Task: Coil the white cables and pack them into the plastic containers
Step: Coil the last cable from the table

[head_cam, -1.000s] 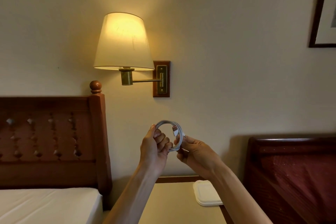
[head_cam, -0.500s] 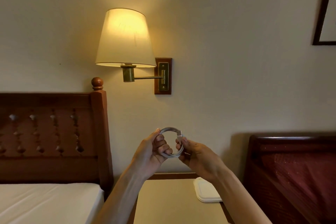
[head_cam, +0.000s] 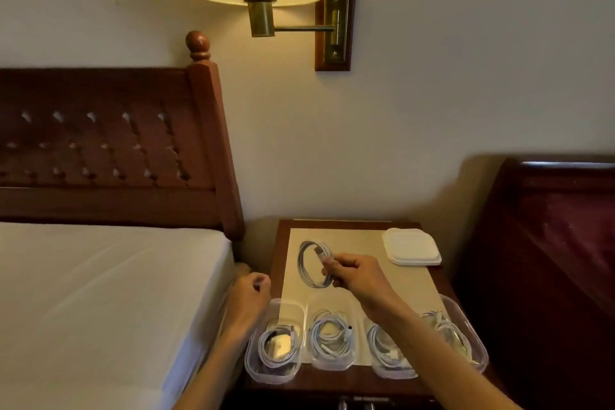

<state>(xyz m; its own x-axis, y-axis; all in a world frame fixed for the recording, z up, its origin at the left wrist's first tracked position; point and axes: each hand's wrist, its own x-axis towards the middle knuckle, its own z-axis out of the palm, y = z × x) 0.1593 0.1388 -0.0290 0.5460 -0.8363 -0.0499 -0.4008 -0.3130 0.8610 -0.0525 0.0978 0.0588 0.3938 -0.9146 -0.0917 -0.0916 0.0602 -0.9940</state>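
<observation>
Right hand (head_cam: pixel 357 273) reaches forward, arm stretched, fingers pinching a cable coil (head_cam: pixel 312 265). Left hand (head_cam: pixel 248 298) hangs lower, fingers loosely curled, holding nothing.

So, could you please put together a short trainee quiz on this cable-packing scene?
1. True or false: the right hand holds the coiled cable.
2. How many clear containers are in the front row?
3. Where is the stack of white lids? A) on the bed B) far right corner of the nightstand

Key: 1. True. 2. Four, each with a cable inside. 3. B.
</observation>
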